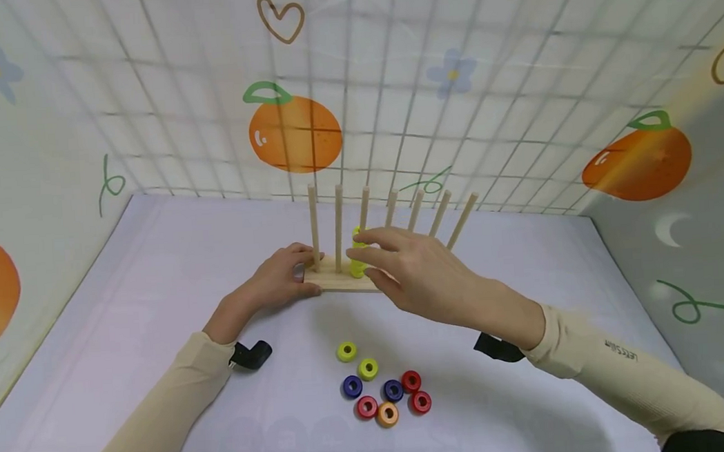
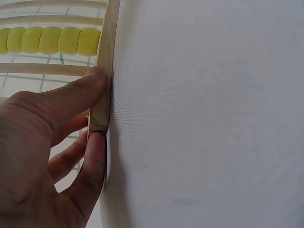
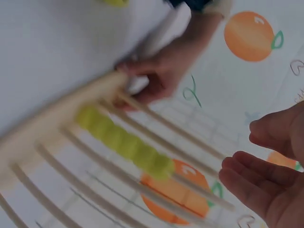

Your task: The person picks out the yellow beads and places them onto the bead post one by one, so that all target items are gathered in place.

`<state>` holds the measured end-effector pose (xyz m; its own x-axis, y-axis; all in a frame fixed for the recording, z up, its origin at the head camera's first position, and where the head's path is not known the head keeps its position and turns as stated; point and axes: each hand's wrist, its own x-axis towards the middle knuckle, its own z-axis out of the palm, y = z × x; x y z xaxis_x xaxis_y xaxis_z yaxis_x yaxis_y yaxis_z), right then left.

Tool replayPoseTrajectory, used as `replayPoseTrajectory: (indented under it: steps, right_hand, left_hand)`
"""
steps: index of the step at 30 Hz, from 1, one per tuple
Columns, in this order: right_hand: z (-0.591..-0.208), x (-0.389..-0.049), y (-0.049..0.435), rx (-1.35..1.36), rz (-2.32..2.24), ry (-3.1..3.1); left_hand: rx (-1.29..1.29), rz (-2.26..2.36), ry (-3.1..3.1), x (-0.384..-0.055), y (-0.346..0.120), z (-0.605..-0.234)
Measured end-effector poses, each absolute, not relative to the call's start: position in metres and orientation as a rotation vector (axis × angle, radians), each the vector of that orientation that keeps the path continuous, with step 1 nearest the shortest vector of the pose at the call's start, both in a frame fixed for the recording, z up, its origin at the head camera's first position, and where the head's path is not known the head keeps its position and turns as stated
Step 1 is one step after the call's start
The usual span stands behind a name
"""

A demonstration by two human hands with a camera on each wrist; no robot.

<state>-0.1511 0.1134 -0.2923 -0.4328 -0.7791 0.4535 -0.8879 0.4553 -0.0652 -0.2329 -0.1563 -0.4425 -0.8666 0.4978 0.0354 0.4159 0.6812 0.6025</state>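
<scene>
My left hand [image 1: 278,281] grips the left end of a wooden peg rack [image 1: 335,280], its thumb along the front edge in the left wrist view. Several thin upright pegs rise from the rack. A stack of yellow-green beads [image 2: 50,41] fills most of the third peg from the left. My right hand [image 1: 424,275] hovers in front of the rack, partly hiding the stack in the head view. In the right wrist view its fingers [image 3: 247,183] and thumb stand apart near the peg tips, with nothing between them.
Loose ring beads lie on the white tabletop [image 1: 274,418] in front of the rack: two yellow-green [image 1: 367,369], two blue [image 1: 352,387], several red [image 1: 420,402] and one orange [image 1: 388,414]. Behind stands a wire grid covered by a fruit-print sheet [image 1: 206,125].
</scene>
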Motion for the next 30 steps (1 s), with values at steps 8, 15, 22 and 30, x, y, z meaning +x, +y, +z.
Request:
replayPoseTrajectory:
  steps: [8, 15, 22, 30]
  right_hand:
    - [-0.334, -0.137, 0.108, 1.477, 0.441, -2.503]
    - [-0.363, -0.123, 0.109, 1.532, 0.536, -2.629]
    - [-0.379, -0.114, 0.112, 1.529, 0.624, -2.762]
    - [-0.392, -0.106, 0.112, 1.574, 0.607, -2.853]
  left_hand:
    - [0.770, 0.940, 2.763, -0.232, -0.156, -0.442]
    - [0.790, 0.913, 2.772, -0.233, -0.156, -0.437]
    - [0.797, 0.909, 2.766, -0.237, -0.157, -0.433]
    - [0.752, 0.933, 2.746, -0.234, -0.157, -0.439]
